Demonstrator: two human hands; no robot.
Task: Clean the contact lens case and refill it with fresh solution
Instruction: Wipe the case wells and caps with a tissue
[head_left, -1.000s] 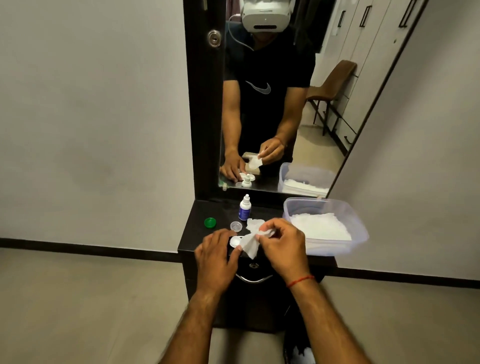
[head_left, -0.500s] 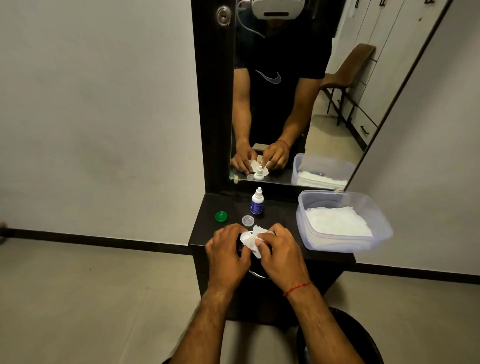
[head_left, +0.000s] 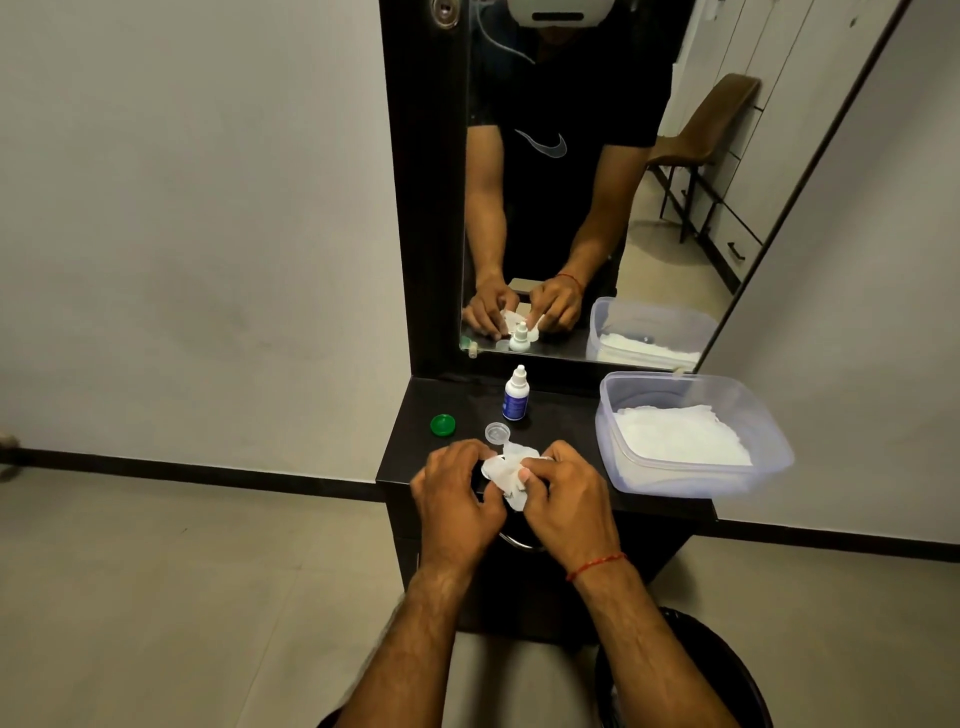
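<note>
Wiping step under way — both hands meet at the tabletop's (head_left: 566, 415) front edge, left hand (head_left: 457, 499) closed on what is probably the lens case, mostly hidden, right hand (head_left: 566, 499) pinching the tissue (head_left: 506, 475) into it — next, the solution bottle (head_left: 515, 401) at twelve o'clock.

I count two hands (head_left: 457, 493) (head_left: 566, 499), one bottle (head_left: 515, 401), two loose caps (head_left: 442, 424) (head_left: 497, 432), one tissue (head_left: 506, 475), one tub (head_left: 691, 395).
</note>
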